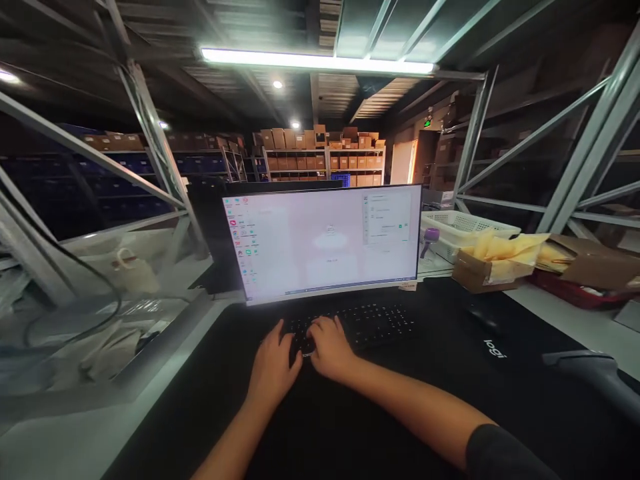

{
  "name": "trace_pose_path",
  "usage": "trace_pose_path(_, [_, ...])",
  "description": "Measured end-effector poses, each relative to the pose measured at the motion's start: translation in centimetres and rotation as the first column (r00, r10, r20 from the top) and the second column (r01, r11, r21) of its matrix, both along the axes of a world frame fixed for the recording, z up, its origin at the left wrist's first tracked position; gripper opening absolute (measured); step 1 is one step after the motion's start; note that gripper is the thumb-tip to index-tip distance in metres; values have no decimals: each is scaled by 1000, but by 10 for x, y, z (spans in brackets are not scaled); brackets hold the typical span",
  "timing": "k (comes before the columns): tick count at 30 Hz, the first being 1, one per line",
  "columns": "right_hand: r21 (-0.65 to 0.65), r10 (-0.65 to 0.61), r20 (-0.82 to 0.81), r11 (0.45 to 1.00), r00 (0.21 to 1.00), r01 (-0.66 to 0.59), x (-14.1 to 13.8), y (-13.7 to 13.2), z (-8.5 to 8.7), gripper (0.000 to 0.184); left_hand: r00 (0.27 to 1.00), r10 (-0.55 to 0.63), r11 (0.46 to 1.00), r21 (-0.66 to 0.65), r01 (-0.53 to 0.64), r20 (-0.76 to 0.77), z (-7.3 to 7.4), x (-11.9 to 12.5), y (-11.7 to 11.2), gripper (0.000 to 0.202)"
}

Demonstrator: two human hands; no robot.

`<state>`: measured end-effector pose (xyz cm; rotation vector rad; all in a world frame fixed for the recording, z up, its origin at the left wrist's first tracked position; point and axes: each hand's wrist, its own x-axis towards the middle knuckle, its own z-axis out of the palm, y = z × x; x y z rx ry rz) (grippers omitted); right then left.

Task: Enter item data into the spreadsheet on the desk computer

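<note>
Both my hands rest on a black keyboard that lies on a black desk mat in front of a lit monitor. My left hand lies over the keyboard's left end with its fingers stretched out onto the keys. My right hand sits just beside it, fingers curved down on the keys and holding nothing. The monitor shows a pale window with a column of small icons down its left side.
A black mouse lies right of the keyboard. A dark handheld device sits at the mat's right edge. A cardboard box of yellow bags and a white basket stand right of the monitor. Clear plastic bags lie at left. Metal shelf frames surround the desk.
</note>
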<state>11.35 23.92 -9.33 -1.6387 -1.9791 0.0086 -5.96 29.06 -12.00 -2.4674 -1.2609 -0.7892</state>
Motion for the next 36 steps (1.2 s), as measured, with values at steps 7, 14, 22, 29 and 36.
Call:
trace_pose_path(7, [-22,-23,30,999,999,24,37,-18,3,30,1000,-16,996,-91,14,-21,9,0,-6,32])
trace_pose_path(14, [-7,-267,91,963,959,269,144,-63,-12,36,1000,-24,991,-133,21,-18,10,-2,-5,37])
trace_pose_path(22, [-21,-355,-14,935,935,354,209,-98,-29,46,1000,-13,993,-115,14,12,1,-3,1,41])
trace_pose_path(29, [-60,-502,103,858,859,509,202,-104,-16,33,1000,-8,993,-119,5,-25,3,-4,-3,44])
trace_pose_path(36, [51,-535,60,845,842,533,201,-108,-16,37,998,18,988,-150,-27,-58,12,0,-11,45])
